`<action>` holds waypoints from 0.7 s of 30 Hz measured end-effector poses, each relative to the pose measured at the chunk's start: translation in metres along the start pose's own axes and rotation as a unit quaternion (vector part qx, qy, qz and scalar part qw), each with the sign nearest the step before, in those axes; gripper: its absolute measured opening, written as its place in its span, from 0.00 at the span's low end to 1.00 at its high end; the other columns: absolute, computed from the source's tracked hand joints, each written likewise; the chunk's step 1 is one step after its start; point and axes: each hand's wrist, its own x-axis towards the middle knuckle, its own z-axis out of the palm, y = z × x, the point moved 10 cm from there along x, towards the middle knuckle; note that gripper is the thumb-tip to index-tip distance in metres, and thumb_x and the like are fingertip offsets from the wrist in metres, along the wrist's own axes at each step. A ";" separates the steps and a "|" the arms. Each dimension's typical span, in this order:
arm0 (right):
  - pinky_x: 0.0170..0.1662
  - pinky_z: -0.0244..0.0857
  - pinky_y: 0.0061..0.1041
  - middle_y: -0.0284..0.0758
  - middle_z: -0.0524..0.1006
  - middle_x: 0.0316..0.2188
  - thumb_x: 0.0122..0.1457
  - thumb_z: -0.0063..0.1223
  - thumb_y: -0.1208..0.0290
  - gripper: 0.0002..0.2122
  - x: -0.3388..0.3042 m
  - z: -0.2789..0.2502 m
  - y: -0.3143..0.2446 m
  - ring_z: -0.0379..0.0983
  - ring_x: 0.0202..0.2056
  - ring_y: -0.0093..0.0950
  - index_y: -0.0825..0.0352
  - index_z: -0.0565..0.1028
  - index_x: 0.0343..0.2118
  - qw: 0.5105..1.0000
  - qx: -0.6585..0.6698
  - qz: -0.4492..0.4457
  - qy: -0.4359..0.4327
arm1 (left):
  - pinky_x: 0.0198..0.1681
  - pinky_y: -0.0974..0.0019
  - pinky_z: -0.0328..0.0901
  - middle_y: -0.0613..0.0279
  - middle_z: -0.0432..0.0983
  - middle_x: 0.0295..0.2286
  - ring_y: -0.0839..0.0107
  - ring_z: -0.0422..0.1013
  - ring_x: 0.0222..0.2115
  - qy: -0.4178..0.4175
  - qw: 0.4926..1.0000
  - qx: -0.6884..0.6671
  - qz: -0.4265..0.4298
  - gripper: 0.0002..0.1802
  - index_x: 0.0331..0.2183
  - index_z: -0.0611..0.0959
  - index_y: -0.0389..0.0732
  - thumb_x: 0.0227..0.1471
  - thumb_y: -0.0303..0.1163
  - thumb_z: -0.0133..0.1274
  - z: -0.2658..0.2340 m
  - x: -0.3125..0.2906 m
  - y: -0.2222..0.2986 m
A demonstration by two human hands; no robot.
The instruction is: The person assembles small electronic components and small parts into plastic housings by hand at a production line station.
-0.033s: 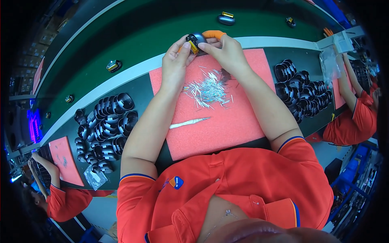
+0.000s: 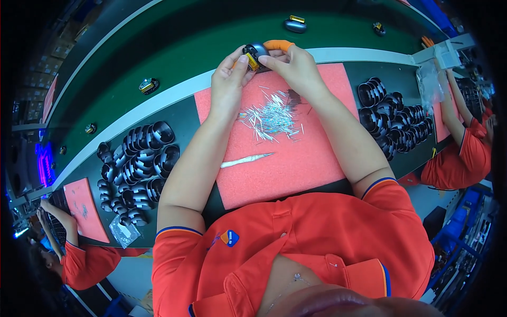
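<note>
Above the far edge of a pink foam mat (image 2: 285,174), both my hands hold a small rounded dark grey case (image 2: 257,51) with a gold-coloured block on it. My left hand (image 2: 232,74) grips its left side, thumb by the gold block. From the right, my right hand (image 2: 288,63) closes on the shell with the thumb pressed against it; an orange cover is on one finger. Below the hands lies a loose pile of thin silvery pins (image 2: 274,117). A slim pointed tool with a white-wrapped handle (image 2: 247,160) rests on the mat near my left forearm.
Dark curved shells (image 2: 140,158) stand in rows at the left, with more shells (image 2: 393,116) at the right. Beyond a pale rail, a green belt (image 2: 211,47) carries several similar units, including a grey case (image 2: 295,24). People in red shirts sit at either side.
</note>
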 end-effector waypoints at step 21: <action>0.38 0.66 0.34 0.44 0.73 0.29 0.49 0.54 0.77 0.04 -0.033 0.041 -0.029 0.72 0.32 0.40 0.71 0.75 0.28 0.908 -0.341 -0.216 -0.110 | 0.47 0.68 0.65 0.58 0.70 0.41 0.67 0.68 0.44 0.046 0.945 -0.310 -0.090 0.21 0.45 0.69 0.39 0.55 0.42 0.52 -0.025 0.016 -0.011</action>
